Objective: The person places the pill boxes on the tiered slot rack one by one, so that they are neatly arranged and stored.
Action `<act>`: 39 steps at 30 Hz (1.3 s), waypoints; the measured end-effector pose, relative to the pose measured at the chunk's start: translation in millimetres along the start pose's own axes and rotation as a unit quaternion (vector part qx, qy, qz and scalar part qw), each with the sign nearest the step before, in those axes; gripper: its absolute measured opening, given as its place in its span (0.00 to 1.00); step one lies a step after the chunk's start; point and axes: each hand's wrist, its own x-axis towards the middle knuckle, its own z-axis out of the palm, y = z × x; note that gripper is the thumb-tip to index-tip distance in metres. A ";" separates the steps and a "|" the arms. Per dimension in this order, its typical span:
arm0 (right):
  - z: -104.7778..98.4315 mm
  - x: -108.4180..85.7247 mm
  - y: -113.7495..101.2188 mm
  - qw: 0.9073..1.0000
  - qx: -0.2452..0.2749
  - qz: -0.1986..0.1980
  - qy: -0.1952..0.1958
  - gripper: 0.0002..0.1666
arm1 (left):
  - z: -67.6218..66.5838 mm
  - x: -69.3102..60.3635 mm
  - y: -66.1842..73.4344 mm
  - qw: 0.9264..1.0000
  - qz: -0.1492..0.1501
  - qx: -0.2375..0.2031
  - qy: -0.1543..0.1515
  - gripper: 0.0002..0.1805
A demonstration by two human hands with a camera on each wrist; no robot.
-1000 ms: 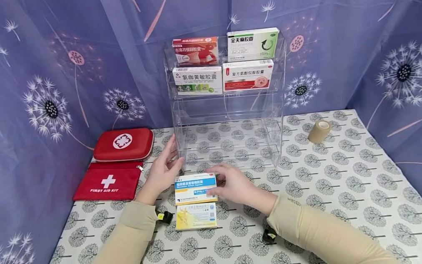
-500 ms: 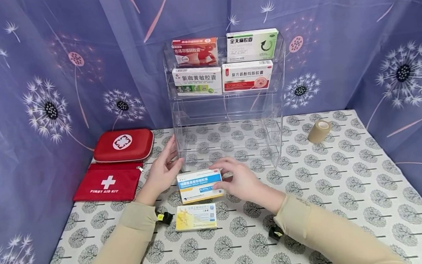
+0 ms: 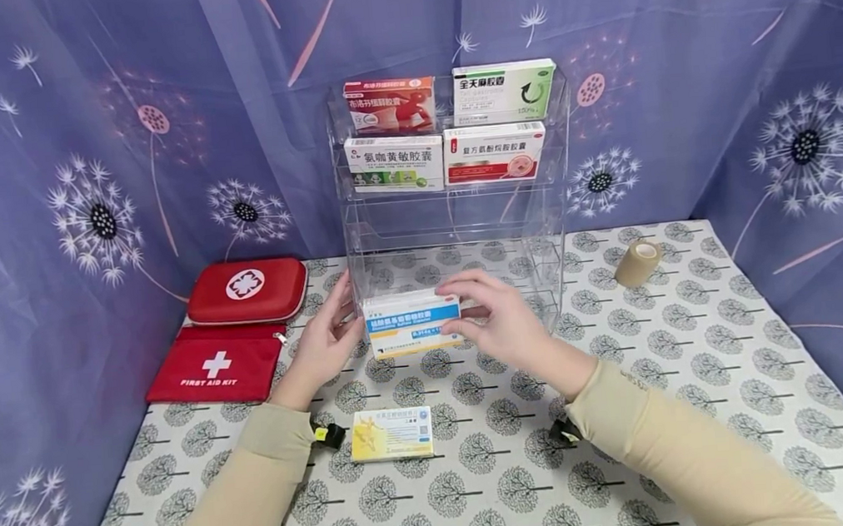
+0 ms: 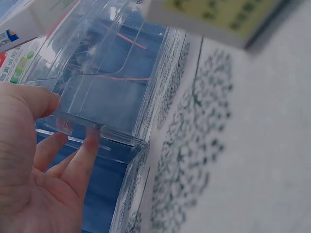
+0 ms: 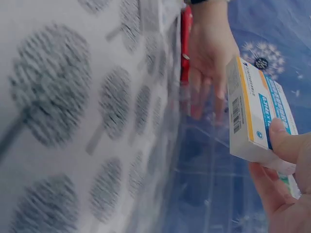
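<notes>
The blue-and-white box (image 3: 413, 324) was at mid-frame, before the clear rack's (image 3: 464, 230) lower tiers, its long axis running left to right, right end slightly higher, printed face toward the head camera. The right hand (image 3: 501, 316) reached in from lower right, pinching that end between thumb and fingers. The left hand (image 3: 321, 338), fingers extended, thumb apart, touched the rack's left side. The right wrist view revealed a barcode (image 5: 236, 115) on the box's lower side, unseen from the head.
</notes>
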 end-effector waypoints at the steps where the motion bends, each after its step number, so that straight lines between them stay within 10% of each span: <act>1: -2.7 2.9 -0.9 1.000 -0.002 -0.009 0.012 0.31 | 0.0 0.0 0.1 1.000 -0.002 -0.003 -0.001 0.48; 20: -33.0 68.2 -6.1 0.978 -0.078 -0.128 0.144 0.27 | -0.5 -2.2 0.7 0.999 -0.033 0.000 -0.002 0.48; 39: -39.8 108.6 6.0 0.966 -0.144 -0.107 0.188 0.24 | -1.2 -0.6 5.5 0.999 -0.029 0.022 -0.004 0.47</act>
